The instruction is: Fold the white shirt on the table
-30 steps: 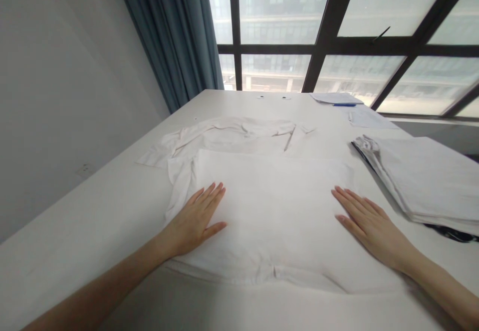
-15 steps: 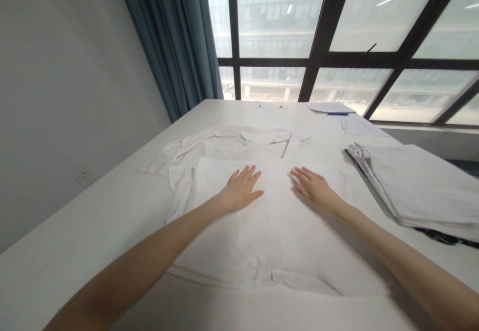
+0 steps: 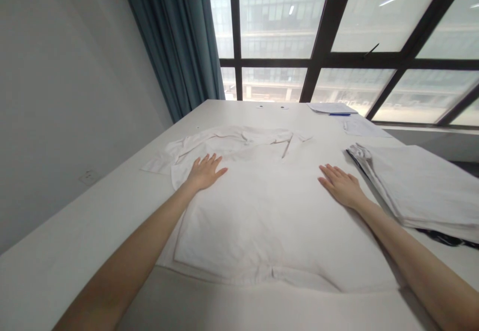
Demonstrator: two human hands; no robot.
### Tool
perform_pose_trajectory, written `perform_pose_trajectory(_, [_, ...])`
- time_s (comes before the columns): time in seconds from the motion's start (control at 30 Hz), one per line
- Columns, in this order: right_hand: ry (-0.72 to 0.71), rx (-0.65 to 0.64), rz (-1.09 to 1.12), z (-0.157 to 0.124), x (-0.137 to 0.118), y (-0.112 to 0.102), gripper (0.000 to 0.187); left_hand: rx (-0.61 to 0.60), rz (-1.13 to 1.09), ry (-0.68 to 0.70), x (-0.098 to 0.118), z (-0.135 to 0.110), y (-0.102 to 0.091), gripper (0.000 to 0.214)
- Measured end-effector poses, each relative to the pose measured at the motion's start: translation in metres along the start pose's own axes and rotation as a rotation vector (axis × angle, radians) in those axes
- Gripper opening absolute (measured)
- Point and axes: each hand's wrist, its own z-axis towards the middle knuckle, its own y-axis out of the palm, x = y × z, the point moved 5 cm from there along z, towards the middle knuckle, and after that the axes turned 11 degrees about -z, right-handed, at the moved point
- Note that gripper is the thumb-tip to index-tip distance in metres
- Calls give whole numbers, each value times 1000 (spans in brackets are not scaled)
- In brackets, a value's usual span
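A white garment, which looks like a shirt, lies spread on the white table in front of me. Its far part is rumpled, and its near edge has a few creases. My left hand rests flat on the garment's upper left side with the fingers spread. On its right side lies my right hand, palm down, fingers stretched out. Neither hand grips the cloth.
Folded white cloth is stacked at the right, with something black under it. Papers and a blue pen lie at the far right. A blue curtain and windows stand behind the table.
My hands have moved apart, the left one to the left and the right one to the right. The shirt's left side now lies flatter and wider.
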Motion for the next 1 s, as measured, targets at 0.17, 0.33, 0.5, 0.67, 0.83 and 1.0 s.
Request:
perform_pose_trajectory(0.17, [158, 105, 35, 2, 25, 4, 60, 235, -185, -137, -37, 1, -15, 37])
perform_pose_trajectory(0.33, [193, 191, 150, 5, 36, 5, 53, 348, -307, -152, -48, 4, -19, 23])
perform_pose_trajectory(0.5, [164, 245, 284, 5, 38, -2, 49, 443, -428, -134, -46, 2, -24, 14])
perform_pose_trajectory(0.67, [265, 234, 379, 3, 43, -11, 54, 520, -547, -107, -41, -3, -30, 14])
perform_pose_trajectory(0.83, [382, 160, 370, 0, 47, -15, 58, 493, -692, -145, -48, -3, -24, 22])
perform_pose_trajectory(1.0, [356, 125, 291, -2, 38, -22, 53, 441, -789, -155, -52, -1, -20, 26])
